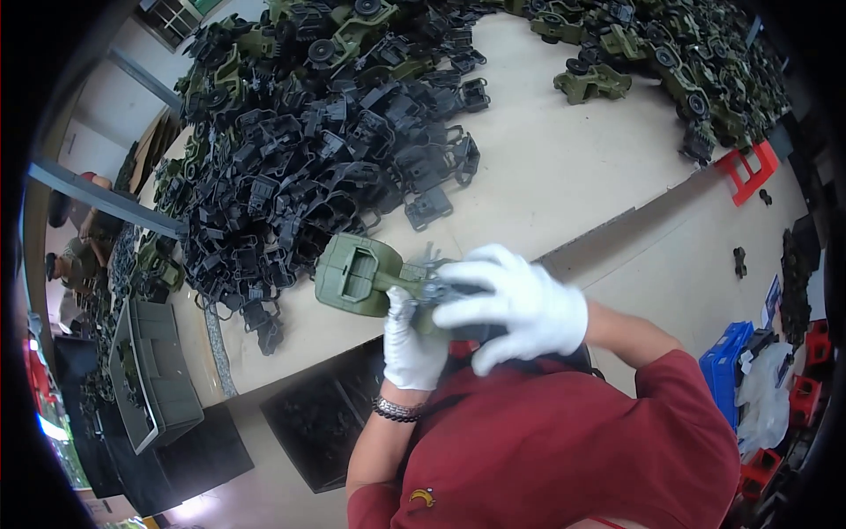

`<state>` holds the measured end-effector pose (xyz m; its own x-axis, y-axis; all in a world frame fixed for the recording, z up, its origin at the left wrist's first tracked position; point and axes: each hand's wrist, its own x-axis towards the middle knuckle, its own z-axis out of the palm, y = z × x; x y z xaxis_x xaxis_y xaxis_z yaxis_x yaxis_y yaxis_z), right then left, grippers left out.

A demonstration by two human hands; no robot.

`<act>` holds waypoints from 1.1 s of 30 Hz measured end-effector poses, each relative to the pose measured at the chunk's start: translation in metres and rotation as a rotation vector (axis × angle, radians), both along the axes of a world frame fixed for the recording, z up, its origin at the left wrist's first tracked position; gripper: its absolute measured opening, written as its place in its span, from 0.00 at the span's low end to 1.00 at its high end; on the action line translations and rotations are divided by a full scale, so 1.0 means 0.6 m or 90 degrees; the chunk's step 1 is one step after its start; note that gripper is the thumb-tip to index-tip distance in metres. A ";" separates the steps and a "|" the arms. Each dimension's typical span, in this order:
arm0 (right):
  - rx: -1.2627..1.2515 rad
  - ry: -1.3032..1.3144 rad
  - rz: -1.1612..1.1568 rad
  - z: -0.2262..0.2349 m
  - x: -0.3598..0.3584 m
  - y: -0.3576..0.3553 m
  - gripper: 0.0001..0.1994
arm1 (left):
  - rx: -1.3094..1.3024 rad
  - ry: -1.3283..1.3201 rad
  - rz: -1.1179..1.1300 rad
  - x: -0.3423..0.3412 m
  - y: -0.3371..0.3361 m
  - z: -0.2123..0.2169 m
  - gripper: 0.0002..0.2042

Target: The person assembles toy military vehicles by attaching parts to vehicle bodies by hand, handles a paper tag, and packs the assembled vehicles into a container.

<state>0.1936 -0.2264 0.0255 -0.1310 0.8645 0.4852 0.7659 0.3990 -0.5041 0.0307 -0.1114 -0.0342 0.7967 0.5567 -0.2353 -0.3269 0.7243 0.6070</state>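
A white-gloved left hand, my left hand (412, 348), grips an olive-green toy vehicle (354, 275) from below, with its thumb up along the side. The rounded green end, which has a framed recess, points left over the table's near edge. My right hand (520, 304), also in a white glove, curls its fingers round the darker right end of the toy. Those fingers and the palm hide much of that end, so what exactly they pinch there does not show. Left of the toy lies a big heap of black toy vehicle frames (300, 167).
Green toy jeeps (352, 35) are piled behind the black frames, and more (687, 79) lie at the far right. One jeep (592, 84) sits apart. A grey-green bin (167, 370) stands at left, a blue crate (727, 357) at right. Another person (84, 256) works far left.
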 end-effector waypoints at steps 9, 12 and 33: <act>0.022 -0.092 -0.326 -0.146 0.241 0.167 0.25 | 0.001 -0.064 0.059 -0.024 0.031 -0.017 0.32; 0.002 -0.121 -0.418 -0.143 0.238 0.133 0.21 | -0.023 -0.056 0.110 -0.030 0.037 -0.022 0.31; -0.030 0.392 -0.171 -0.074 0.165 0.059 0.33 | 0.046 0.042 -0.366 -0.013 0.042 0.005 0.40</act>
